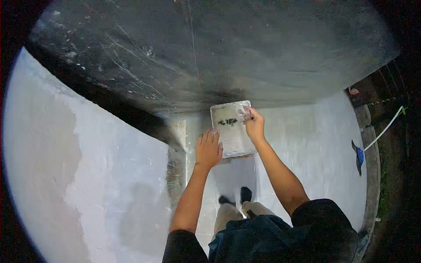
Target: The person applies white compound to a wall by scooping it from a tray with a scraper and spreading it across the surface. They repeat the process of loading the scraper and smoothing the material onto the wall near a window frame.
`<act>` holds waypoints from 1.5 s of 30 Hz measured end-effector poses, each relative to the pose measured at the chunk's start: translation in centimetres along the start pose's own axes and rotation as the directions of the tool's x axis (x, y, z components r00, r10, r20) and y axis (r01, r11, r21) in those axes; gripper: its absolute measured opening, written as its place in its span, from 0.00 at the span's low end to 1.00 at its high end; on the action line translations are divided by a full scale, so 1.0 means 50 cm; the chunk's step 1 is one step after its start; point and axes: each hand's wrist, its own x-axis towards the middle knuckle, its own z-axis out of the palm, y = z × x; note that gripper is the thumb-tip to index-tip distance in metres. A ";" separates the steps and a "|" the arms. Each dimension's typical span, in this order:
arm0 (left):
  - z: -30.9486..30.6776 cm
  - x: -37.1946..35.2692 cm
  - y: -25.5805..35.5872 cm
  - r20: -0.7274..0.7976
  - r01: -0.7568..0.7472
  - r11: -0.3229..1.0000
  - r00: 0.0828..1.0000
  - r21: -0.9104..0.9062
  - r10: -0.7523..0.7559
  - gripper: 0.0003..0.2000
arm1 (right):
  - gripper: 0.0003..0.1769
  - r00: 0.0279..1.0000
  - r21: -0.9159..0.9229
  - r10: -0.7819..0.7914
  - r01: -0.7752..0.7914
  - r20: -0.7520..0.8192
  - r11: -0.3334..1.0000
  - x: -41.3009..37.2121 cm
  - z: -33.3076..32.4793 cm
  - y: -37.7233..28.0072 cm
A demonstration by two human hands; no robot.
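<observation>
A white paint tray (230,138) with a ribbed slope and dark marks near its upper part is in front of me, below the dark wall. My left hand (209,148) rests at the tray's left edge, its fingers apart and pointing up. At the tray's upper right corner, my right hand (253,122) has its fingers closed round something whitish and smeared that I cannot make out. Both hands show white smears on the fingertips.
The dark scratched wall (263,48) spans the top. A pale, patchy wall (118,175) stands at left. On the light tiled floor (307,144) at right lies a blue and black object (360,155) with a white stick. My feet are below the tray.
</observation>
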 end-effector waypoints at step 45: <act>0.698 -0.127 -0.068 0.851 0.395 -0.810 -0.116 -0.433 -0.512 0.42 | 0.29 0.627 -0.433 -0.122 0.652 0.770 0.623 0.149 0.257 0.662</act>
